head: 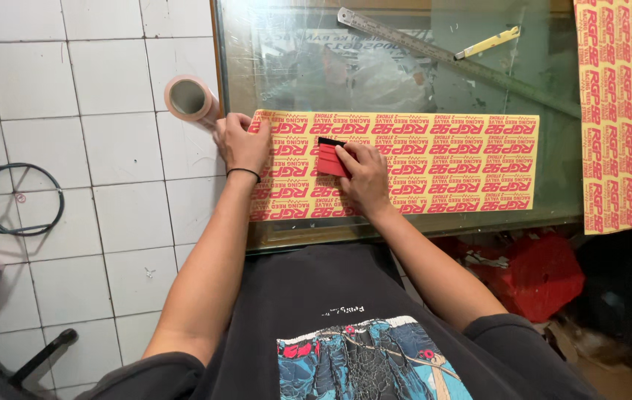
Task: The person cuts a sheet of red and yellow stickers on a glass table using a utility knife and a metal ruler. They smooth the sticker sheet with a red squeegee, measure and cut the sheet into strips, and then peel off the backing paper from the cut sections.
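Two hands work on a yellow sticker sheet (405, 163) with red print, which lies flat on the glass tabletop (553, 148) across the middle of the frame. At the far left I see white floor tiles (108, 148), a dark wire ring (19, 198) at the left edge, and a chair base (5, 355) in the lower left corner. Just left of the tabletop's corner, a roll of clear tape (190, 98) rests with its open core facing me, its film apparently running onto the sheet, though I cannot tell exactly. My left hand (242, 142) presses on the sheet's left end, right beside the roll, fingers bent and flat, its grip closed on nothing; a dark band circles the wrist. To its right, my right hand (364, 178) has its grip closed on a red squeegee (330, 157), held against the sheet left of centre. Along the upper middle, a long metal ruler (456, 61) lies diagonally on the glass, with a yellow utility knife (487, 43) just above it. At the right edge, a second printed sheet (619, 111) hangs down the frame. Under the glass at lower right I make out a red plastic bag (545, 274).
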